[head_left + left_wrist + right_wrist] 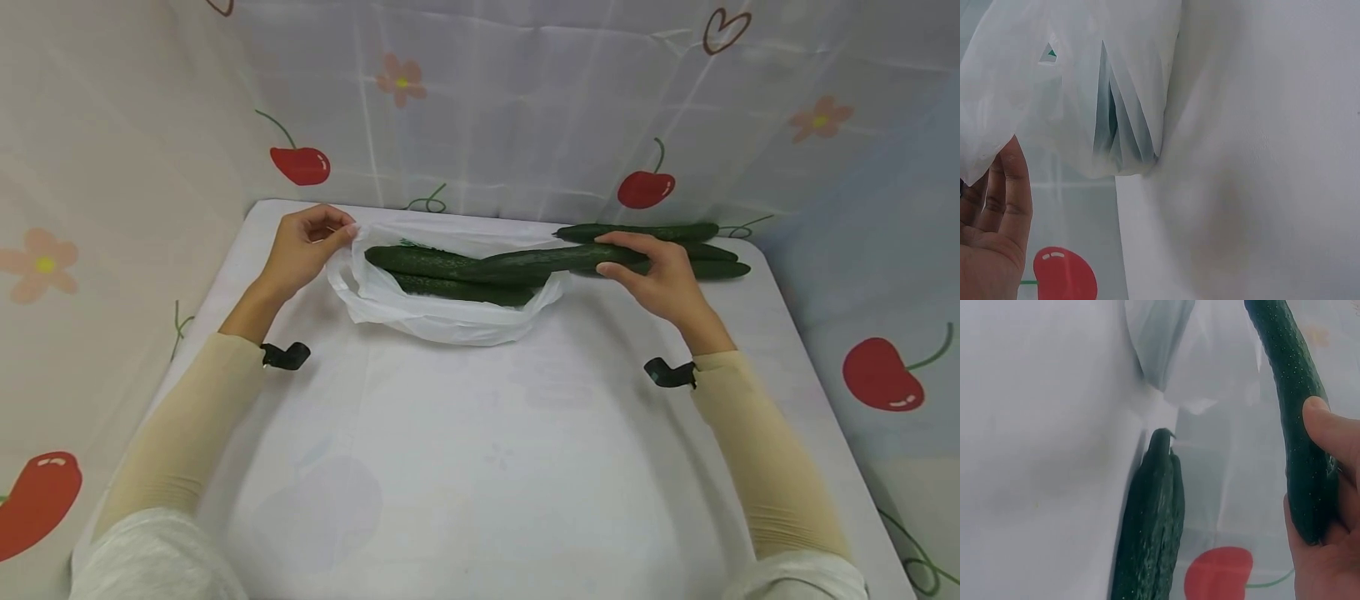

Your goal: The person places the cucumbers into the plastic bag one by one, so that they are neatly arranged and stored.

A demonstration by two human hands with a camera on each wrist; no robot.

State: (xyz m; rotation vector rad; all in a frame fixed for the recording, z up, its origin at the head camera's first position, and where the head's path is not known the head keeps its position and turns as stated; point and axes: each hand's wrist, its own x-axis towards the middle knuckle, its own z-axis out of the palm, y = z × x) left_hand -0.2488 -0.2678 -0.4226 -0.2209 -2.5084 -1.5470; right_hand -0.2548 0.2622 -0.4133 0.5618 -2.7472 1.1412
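A white plastic bag (450, 329) lies with its mouth spread at the back of the table, dark green cucumbers (465, 290) inside it. My left hand (298, 248) pinches the bag's rim at its left end; the left wrist view shows the fingers against the thin plastic (1066, 125). My right hand (663, 279) grips another cucumber (555, 262) near its right end. That cucumber's far end reaches over the bag's opening, above those within. In the right wrist view, thumb and fingers wrap round the held cucumber (1294, 406).
Several more cucumbers (667, 233) lie side by side at the back right of the table, beneath and behind my right hand. A patterned curtain (510, 100) rises right behind the white-covered table (480, 467), with further curtain at both sides.
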